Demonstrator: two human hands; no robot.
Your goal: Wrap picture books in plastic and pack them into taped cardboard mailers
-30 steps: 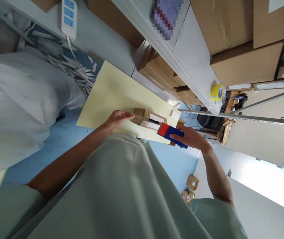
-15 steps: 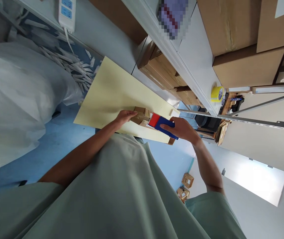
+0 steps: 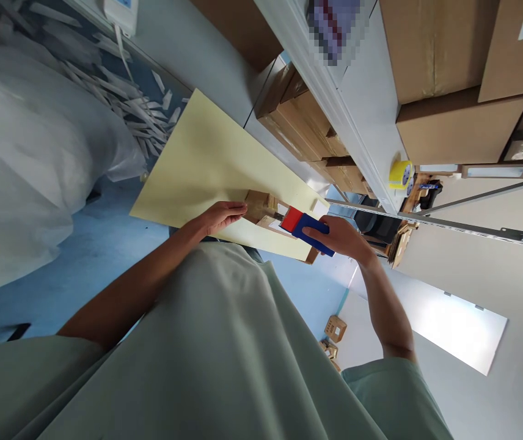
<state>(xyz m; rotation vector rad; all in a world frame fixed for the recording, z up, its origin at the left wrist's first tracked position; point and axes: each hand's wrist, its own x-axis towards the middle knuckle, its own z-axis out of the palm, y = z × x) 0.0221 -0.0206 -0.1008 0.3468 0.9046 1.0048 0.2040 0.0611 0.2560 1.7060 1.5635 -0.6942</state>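
A small brown cardboard box (image 3: 261,208) with a white label lies on a pale yellow tabletop (image 3: 206,165). My left hand (image 3: 219,215) rests against the box's left end, fingers curled on it. My right hand (image 3: 337,235) is closed round a red and blue tape dispenser (image 3: 305,227), whose red end sits on the box's right end.
A big white plastic bag (image 3: 27,159) and scattered white paper strips (image 3: 119,104) lie left of the table. Stacked flat cardboard (image 3: 307,128) sits under a grey shelf holding large boxes (image 3: 454,122) and a yellow tape roll (image 3: 399,174). Small boxes (image 3: 335,330) stand on the blue floor.
The tape dispenser slid left along the box, then drew back slightly to the right. My left hand stayed on the box's end. The view shifted a little.
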